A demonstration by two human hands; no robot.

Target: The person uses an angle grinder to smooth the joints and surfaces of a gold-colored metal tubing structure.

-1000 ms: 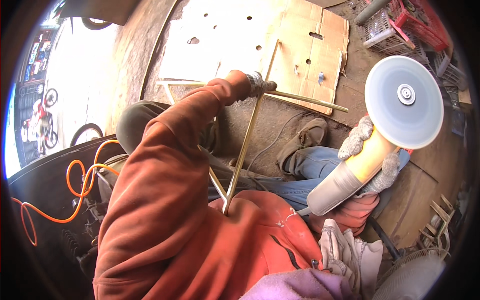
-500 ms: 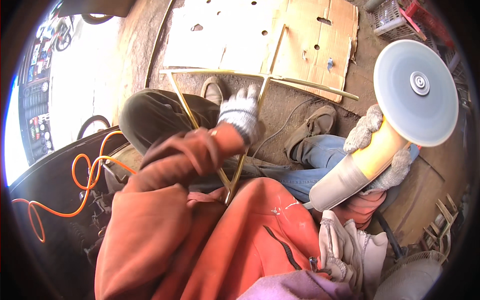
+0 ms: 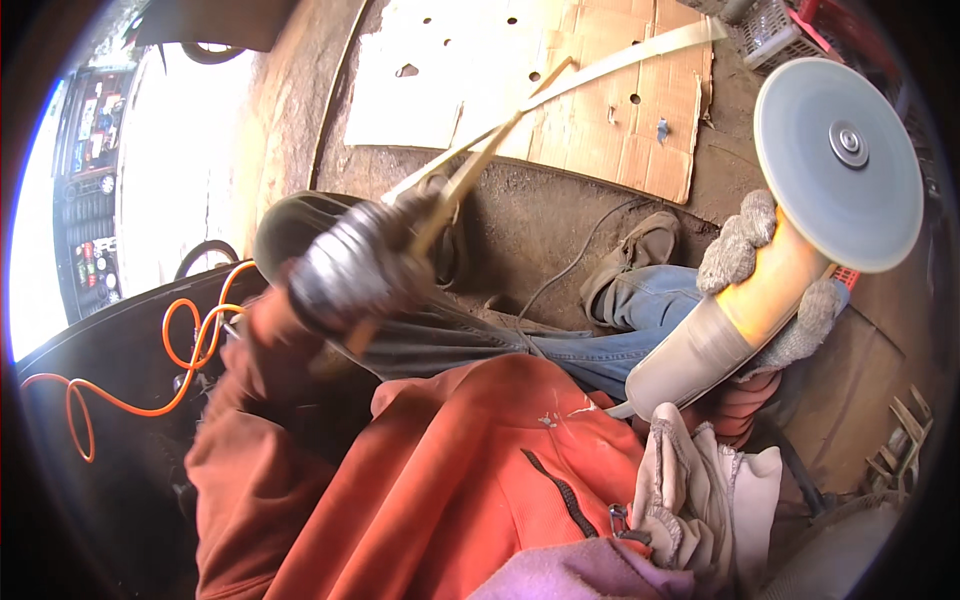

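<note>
My left hand (image 3: pixel 355 258), in a pale knit glove and smeared by motion, is closed around a brass-coloured frame of thin metal bars (image 3: pixel 625 69). The frame is tilted above my legs, its far bars reaching over the cardboard; the part inside my grip is hidden. On the right, my right hand (image 3: pixel 738 245), in a grey glove, grips an angle grinder (image 3: pixel 765 305) by its yellow-and-grey body. The grinder's large round disc (image 3: pixel 815 190) faces upward, apart from the frame. I cannot tell whether the disc is spinning.
A flat cardboard sheet (image 3: pixel 590 140) with holes lies beyond my feet. A dark cable (image 3: pixel 575 265) crosses the floor between my shoes. At left, an orange hose (image 3: pixel 125 402) coils over a dark surface. Plastic crates (image 3: pixel 775 35) stand far right; a cloth (image 3: pixel 690 480) hangs near my right arm.
My left hand has pulled back to the left with the metal frame, which has lifted and turned. The grinder in my right hand has shifted only slightly.
</note>
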